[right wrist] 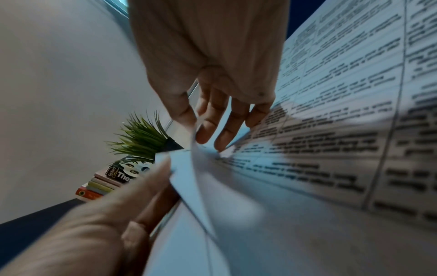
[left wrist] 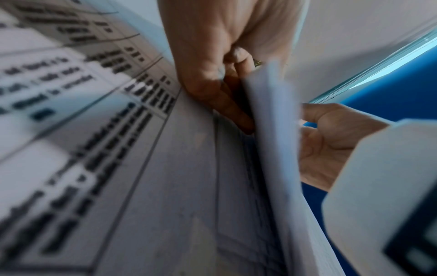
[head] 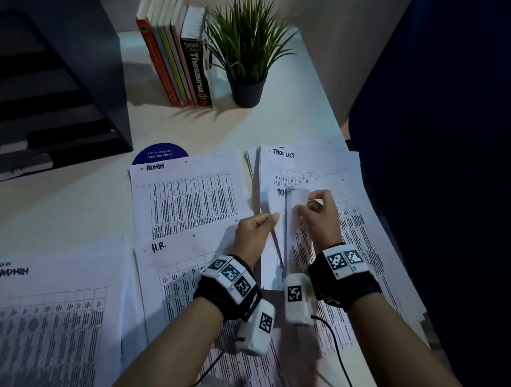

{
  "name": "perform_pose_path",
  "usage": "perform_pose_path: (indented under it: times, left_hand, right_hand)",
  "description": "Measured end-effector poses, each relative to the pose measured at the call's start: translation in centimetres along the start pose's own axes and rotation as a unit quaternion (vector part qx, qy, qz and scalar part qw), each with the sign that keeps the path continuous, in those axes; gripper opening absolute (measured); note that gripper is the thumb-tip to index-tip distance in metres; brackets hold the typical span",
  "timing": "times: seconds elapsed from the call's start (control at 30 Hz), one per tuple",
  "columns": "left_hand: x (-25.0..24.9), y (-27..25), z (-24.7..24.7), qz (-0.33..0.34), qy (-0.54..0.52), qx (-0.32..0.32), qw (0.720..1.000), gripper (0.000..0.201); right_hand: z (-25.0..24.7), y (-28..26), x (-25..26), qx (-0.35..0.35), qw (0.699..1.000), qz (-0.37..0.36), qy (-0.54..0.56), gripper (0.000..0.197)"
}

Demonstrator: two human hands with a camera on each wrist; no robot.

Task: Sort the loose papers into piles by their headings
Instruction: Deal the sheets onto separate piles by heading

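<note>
Both hands work over the right side of the bench (head: pixel 66 198), lifting sheets edge-on between them. The left hand (head: pixel 253 232) has its grip closed in a pinch, thumb against curled forefinger, on the near edge of a raised sheet (head: pixel 273 206) whose heading is half hidden. The right hand (head: pixel 319 219) pinches a second raised sheet (head: pixel 295 214) just beside the first, thumb on one face and fingers curled behind it; the right wrist view shows those fingers (right wrist: pixel 222 119) spread behind the paper. The two sheets stand close together, almost touching, above a spread stack headed TASK LIST (head: pixel 284 154), which fans out toward the bench's right edge.

Other papers lie flat in separate places. A sheet headed ADMIN (head: pixel 187 200) sits left of the hands, partly covering a round blue sticker (head: pixel 160 153). Nearer the person, a pile headed H.R. (head: pixel 178 281) lies under the left forearm, its top edge overlapping the ADMIN sheet. At the far left near corner is another ADMIN pile (head: pixel 46 314), apart from the H.R. pile.

At the back of the bench stand a row of books (head: pixel 172 63), the rightmost an Oxford Thesaurus (head: pixel 197 74), with a potted plant (head: pixel 247 56) just beside it. A dark paper tray rack (head: pixel 44 88) occupies the back left.
</note>
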State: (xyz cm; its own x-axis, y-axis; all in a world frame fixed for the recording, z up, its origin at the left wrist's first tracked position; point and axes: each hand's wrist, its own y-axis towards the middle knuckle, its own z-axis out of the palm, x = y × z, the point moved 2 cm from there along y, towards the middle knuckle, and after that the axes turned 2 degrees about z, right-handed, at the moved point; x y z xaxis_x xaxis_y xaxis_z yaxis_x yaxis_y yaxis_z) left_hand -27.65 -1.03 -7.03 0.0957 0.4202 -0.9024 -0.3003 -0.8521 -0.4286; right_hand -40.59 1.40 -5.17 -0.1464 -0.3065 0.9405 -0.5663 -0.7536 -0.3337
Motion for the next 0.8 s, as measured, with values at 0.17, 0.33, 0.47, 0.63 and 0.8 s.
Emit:
perform_pose_path:
  times: [0.17,0.33,0.47,0.63,0.8]
  left_hand:
    - [0.8,0.7,-0.4,-0.019,0.018,-0.038,0.999,0.030]
    - [-1.5,-0.4,0.4,0.038,0.035,0.038,0.998,0.018]
    - [-2.3,-1.2,1.3,0.083,0.121,0.082,0.986,0.030]
    - [-2.1,-2.1,1.1,0.091,0.171,0.106,0.975,0.077]
    - [-0.6,-3.5,2.0,-0.013,0.108,0.194,0.975,0.058]
  right_hand:
    - [-2.2,0.1,-0.3,-0.096,0.994,-0.008,0.054,0.039]
    - [-1.3,-0.3,0.7,-0.045,0.999,0.000,-0.029,0.036]
    - [0.0,-0.4,1.8,0.002,0.983,-0.024,-0.182,0.022]
    - [-1.5,-0.2,3.1,-0.107,0.988,-0.038,-0.102,0.033]
    - [-1.7,1.4,4.1,-0.121,0.989,-0.034,-0.076,0.046]
